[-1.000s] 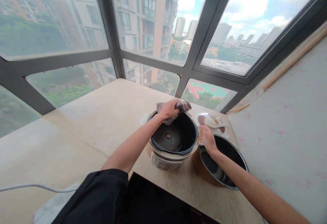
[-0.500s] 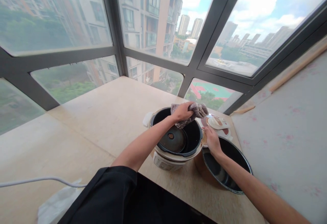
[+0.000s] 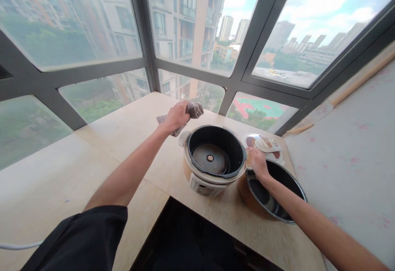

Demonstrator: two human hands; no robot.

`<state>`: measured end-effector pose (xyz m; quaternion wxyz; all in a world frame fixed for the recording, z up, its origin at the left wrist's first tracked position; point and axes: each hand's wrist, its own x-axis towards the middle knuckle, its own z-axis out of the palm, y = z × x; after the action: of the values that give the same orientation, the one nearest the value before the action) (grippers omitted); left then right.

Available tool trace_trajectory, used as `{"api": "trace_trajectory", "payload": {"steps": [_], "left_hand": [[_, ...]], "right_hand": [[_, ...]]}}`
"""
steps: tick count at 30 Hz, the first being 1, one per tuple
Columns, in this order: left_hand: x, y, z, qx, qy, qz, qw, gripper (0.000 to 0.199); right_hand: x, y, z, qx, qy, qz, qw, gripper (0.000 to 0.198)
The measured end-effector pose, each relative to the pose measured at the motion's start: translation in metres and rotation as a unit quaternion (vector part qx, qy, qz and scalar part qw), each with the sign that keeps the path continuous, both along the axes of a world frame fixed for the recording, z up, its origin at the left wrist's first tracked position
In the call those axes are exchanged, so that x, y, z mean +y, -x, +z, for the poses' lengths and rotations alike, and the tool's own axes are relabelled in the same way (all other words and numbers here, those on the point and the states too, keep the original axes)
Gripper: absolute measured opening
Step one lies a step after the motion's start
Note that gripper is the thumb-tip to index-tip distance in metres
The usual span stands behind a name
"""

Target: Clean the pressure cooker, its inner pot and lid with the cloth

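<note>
Bunched in my left hand (image 3: 177,117) is a grey-brown cloth (image 3: 194,110), held above the counter to the left of an electric pressure cooker (image 3: 203,186). The cooker stands without its lid, and its black inside shows a round plate with a small knob in the middle. My right hand (image 3: 257,163) is closed on the cooker's right side handle (image 3: 248,158), its fingertips partly hidden. Beneath my right forearm sits the dark inner pot (image 3: 279,184), upright and partly covered by the arm.
Behind the inner pot lies the white and brown lid (image 3: 267,144). A black glossy panel (image 3: 197,242) is set at the counter's front. Grey-framed windows (image 3: 197,75) border the back, and a flowered wall (image 3: 345,160) rises at right. A white cord (image 3: 21,246) lies at lower left.
My left hand has carried the cloth from over the cooker's opening out to its left. My right hand keeps its place at the handle. The view has shifted slightly.
</note>
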<state>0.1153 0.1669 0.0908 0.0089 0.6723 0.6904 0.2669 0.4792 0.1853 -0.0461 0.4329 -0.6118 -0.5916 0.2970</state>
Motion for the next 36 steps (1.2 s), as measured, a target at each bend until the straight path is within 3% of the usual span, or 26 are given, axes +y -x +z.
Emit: {"api": "trace_trajectory", "payload": {"steps": [3,7,13,17,20,23,27,30,36], "left_hand": [[-0.015,0.000,-0.026,0.069,0.105,-0.014,0.992,0.067],[-0.032,-0.008,-0.045,0.106,0.178,-0.023,0.978,0.062],[-0.075,-0.018,-0.053,0.076,0.156,0.022,0.985,0.067],[-0.116,-0.040,-0.069,0.011,0.116,0.102,0.988,0.064],[-0.145,-0.061,-0.076,-0.011,0.122,0.111,0.986,0.064],[-0.168,-0.073,-0.073,0.014,0.147,0.094,0.985,0.065],[-0.178,-0.065,-0.060,0.141,0.171,0.034,0.974,0.065],[-0.172,-0.046,-0.049,0.191,0.193,-0.034,0.962,0.068],[-0.148,-0.014,-0.030,0.201,0.224,-0.165,0.939,0.064]], "right_hand": [[0.001,0.000,0.000,0.008,0.016,-0.010,1.000,0.041],[0.000,0.000,0.000,0.014,-0.001,-0.009,1.000,0.039],[-0.001,0.002,0.000,0.006,-0.013,-0.012,1.000,0.037],[0.000,0.003,0.001,0.012,-0.009,-0.025,1.000,0.038],[-0.001,0.004,0.001,0.015,-0.001,-0.034,0.999,0.037],[-0.001,0.005,0.002,0.014,0.005,-0.043,0.999,0.034],[-0.002,0.005,0.005,0.009,0.011,-0.046,0.999,0.032],[-0.003,0.005,0.006,0.007,0.014,-0.045,0.999,0.032],[-0.001,0.006,0.005,0.012,0.021,-0.049,0.999,0.030]]}}
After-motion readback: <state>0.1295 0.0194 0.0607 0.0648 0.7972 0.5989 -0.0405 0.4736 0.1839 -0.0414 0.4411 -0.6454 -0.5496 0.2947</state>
